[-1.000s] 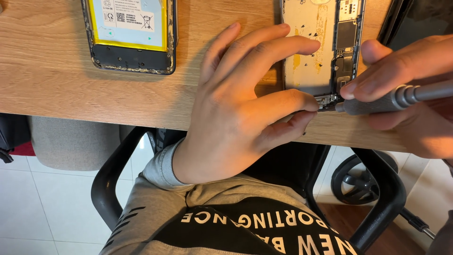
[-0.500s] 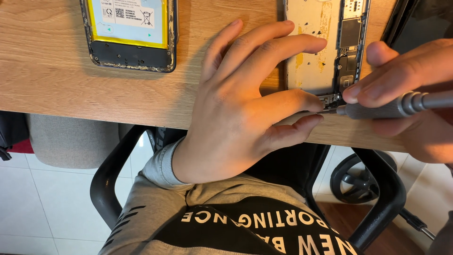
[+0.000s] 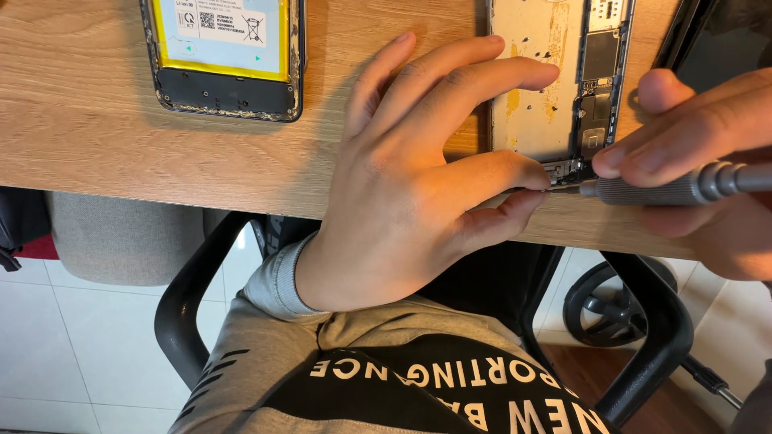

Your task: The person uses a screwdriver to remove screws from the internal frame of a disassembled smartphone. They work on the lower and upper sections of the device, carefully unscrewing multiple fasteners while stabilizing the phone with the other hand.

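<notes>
Here your left hand [image 3: 402, 185] lies spread on the worktop [image 3: 80, 120] at the centre of the frame, fingers apart; thumb and forefinger close toward each other at the bottom edge of the open phone [image 3: 559, 80], seemingly to steady it and guide the tool tip. Your right hand [image 3: 708, 161], at the right edge, is clamped on a screwdriver [image 3: 659, 189], held nearly flat so that its thin tip meets the phone's lower corner just by your left fingertips. Whether the tip sits in a screw is too small to tell.

The phone lies in the upper right of the frame, back off: a pale, yellow-stained plate with a dark strip of boards and connectors along its right side. A second phone [image 3: 225, 56], yellow-framed battery showing, lies in the upper left, well apart. A dark panel [image 3: 724, 32] shows at the top right corner.
</notes>
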